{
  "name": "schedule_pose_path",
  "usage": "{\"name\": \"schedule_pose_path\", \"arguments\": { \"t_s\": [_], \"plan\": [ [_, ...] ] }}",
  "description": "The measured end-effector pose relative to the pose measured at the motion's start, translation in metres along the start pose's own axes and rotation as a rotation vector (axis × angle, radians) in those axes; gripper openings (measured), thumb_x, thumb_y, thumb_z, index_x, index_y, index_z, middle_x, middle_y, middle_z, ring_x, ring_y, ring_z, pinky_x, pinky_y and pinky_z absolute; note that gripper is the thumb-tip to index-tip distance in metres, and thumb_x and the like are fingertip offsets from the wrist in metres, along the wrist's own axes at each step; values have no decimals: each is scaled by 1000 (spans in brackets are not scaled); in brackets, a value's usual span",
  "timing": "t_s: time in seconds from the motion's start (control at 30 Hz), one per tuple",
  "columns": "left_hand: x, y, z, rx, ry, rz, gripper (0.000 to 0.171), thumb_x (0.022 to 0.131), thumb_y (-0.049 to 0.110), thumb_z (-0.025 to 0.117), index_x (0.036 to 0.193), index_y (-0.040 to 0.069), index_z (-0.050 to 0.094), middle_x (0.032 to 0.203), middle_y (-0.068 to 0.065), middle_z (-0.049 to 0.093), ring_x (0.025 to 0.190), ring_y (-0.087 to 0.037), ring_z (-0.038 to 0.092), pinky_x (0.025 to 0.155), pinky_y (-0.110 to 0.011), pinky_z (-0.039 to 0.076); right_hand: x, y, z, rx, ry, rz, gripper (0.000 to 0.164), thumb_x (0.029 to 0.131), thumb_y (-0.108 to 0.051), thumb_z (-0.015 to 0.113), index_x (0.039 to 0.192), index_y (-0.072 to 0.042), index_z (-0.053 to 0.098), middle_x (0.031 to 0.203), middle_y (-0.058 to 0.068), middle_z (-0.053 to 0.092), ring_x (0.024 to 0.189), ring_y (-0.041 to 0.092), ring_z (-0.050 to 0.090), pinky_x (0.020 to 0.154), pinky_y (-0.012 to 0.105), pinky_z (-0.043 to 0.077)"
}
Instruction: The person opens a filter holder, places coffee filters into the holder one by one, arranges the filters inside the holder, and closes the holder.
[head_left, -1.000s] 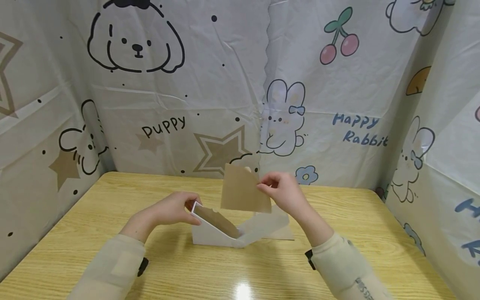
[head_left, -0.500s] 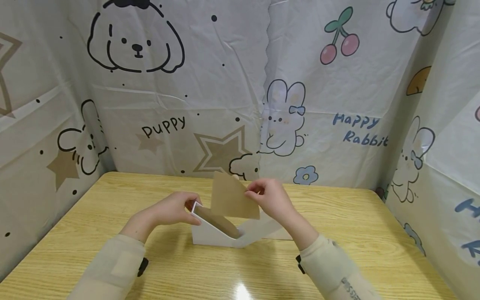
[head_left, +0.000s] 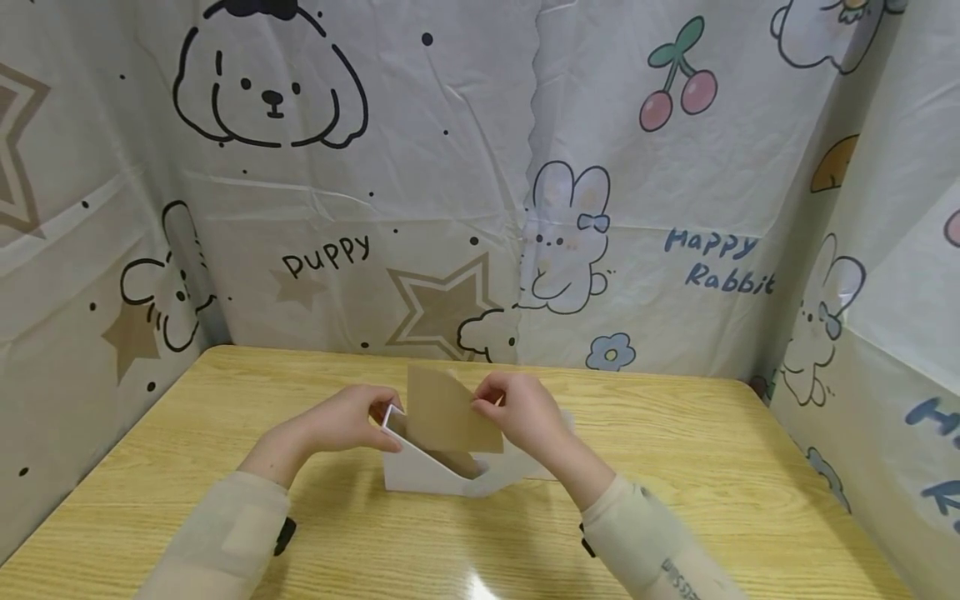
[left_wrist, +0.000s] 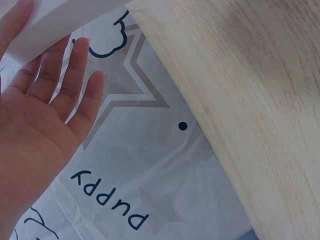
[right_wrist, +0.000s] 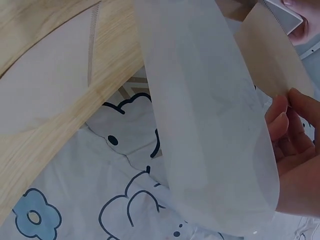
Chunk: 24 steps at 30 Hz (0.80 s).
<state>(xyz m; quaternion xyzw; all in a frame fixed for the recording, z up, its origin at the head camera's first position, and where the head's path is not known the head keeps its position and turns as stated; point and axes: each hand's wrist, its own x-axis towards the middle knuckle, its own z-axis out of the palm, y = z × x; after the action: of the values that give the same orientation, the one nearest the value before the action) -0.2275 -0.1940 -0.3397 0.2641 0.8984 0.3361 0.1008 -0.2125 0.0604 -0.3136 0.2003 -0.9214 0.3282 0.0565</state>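
A white box [head_left: 423,473] with a slanted open top stands mid-table, and my left hand [head_left: 341,422] grips its raised left end between thumb and fingers. My right hand [head_left: 527,421] pinches the right edge of a brown paper coffee filter [head_left: 444,410], held over the box opening, its lower edge overlapping the opening. More brown paper [head_left: 453,461] shows inside the box. The long white lid flap [right_wrist: 205,115] hangs open to the right. In the left wrist view the fingers of the left hand [left_wrist: 45,110] lie against the white box wall [left_wrist: 60,25].
Another filter [right_wrist: 55,70] with a crimped seam lies on the wooden table [head_left: 337,542], behind the flap, mostly hidden by the right hand in the head view. A printed cloth [head_left: 442,192] hangs around the table's back and sides.
My right hand has brought the filter left and down, from above the flap to over the box opening. The left hand has stayed on the box.
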Motion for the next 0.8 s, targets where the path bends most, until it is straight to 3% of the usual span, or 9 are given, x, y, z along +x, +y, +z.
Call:
{"name": "schedule_pose_path", "arguments": {
  "t_s": [0.8],
  "plan": [
    [-2,3,2,-2,-1,-31,29,76,23,77,85,9,53,80,-2,52,75,-16,47,66,-31,40,-5,2,19,-103,-51,-34,5,83,-13,68,79,-12,69,74,-3,66,65,7,54,59,22,43]
  ]
}}
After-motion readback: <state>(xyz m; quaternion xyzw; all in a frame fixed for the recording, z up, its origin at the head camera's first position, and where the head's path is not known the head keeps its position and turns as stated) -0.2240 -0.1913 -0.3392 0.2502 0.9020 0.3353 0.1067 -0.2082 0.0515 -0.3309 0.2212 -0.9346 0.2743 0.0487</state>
